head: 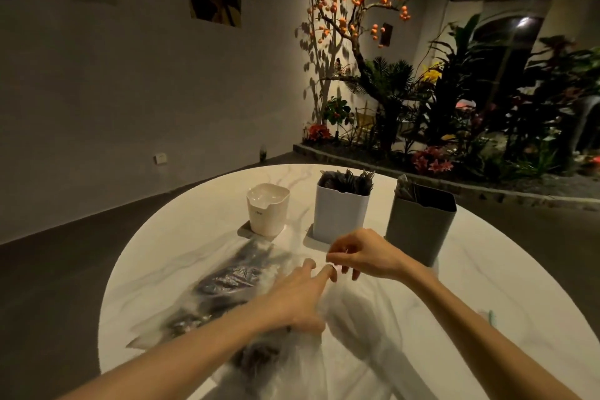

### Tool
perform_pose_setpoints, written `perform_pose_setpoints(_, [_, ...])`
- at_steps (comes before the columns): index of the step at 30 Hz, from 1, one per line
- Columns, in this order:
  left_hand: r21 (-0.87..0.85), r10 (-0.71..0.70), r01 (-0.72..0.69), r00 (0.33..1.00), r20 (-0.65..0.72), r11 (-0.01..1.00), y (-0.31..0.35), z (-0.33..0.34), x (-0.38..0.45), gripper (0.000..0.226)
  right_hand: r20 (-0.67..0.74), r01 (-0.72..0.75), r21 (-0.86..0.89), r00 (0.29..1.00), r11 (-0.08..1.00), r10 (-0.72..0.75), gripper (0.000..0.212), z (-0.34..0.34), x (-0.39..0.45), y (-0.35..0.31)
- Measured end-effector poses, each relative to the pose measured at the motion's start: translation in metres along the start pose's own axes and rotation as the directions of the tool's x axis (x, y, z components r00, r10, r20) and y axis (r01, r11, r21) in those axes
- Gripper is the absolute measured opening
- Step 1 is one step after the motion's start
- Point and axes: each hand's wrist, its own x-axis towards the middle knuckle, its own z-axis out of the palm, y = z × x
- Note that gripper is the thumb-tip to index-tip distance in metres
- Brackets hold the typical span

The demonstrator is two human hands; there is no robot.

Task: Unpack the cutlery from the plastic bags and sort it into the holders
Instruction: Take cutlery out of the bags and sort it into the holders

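Head view: on the round white surface (181,230), a clear plastic bag of dark cutlery (227,279) lies left of centre, near the front edge. The left hand (292,299) rests on it, fingers straight. The right hand (360,256) seems to pinch the bag's film. 3 holders line the far edge: cream (268,209), white (341,214), grey (420,224); bare surface lies on the right.

Dim room, overexposed glare on the table (487,269), motion-blurred plastic bags (227,279), wide-angle edge bending.
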Motion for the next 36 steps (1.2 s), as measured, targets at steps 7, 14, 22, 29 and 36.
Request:
perform_pose_setpoints(7, [-0.187, -0.103, 0.039, 0.932, -0.346, 0.982, -0.022, -0.022, -0.057, 0.033, 0.01, 0.057, 0.023, 0.998, 0.998, -0.057, 0.02, 0.029, -0.048, -0.017])
perform_pose_setpoints(14, [0.118, -0.368, 0.459, 0.819, -0.439, 0.88, -0.027, -0.034, -0.113, 0.037, 0.137, 0.173, -0.222, 0.98, 0.96, -0.145, 0.029, 0.069, -0.06, -0.058])
perform_pose_setpoints(22, [0.191, -0.391, 0.485, 0.838, -0.381, 0.853, -0.051, -0.037, -0.135, 0.105, 0.125, 0.059, -0.513, 0.992, 0.856, 0.007, 0.055, 0.058, -0.041, -0.068])
perform_pose_setpoints(29, [-0.004, -0.387, 0.441, 0.784, -0.485, 0.898, -0.065, -0.029, -0.132, 0.1, 0.131, 0.156, -0.282, 0.984, 0.947, -0.123, 0.025, 0.08, -0.023, -0.093])
perform_pose_setpoints(36, [-0.041, -0.282, 0.317, 0.766, -0.578, 0.947, -0.075, -0.024, -0.117, 0.125, -0.005, -0.188, -0.205, 0.982, 0.961, 0.191, 0.036, 0.124, 0.029, -0.13])
